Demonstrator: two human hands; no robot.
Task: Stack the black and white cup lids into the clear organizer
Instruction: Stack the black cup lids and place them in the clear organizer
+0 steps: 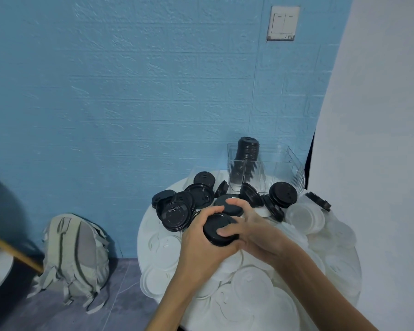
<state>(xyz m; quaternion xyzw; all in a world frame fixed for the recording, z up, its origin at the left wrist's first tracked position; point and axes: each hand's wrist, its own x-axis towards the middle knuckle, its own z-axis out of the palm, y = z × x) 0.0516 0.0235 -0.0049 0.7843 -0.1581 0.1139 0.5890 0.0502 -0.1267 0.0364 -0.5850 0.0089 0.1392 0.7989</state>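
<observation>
I cup a short stack of black lids [219, 231] in my left hand [201, 244], my right hand [251, 229] pinching another lid [230, 207] onto it, gathering several per trip to the clear organizer [265, 168] behind, where a black column [246, 151] stands.

A grey backpack [75, 259] is leaning against the blue textured wall [129, 91], and 1 double light switch [283, 23] is sitting high up.

Blue textured wall [129, 91]; grey floor [58, 314]; backpack [74, 256].
</observation>
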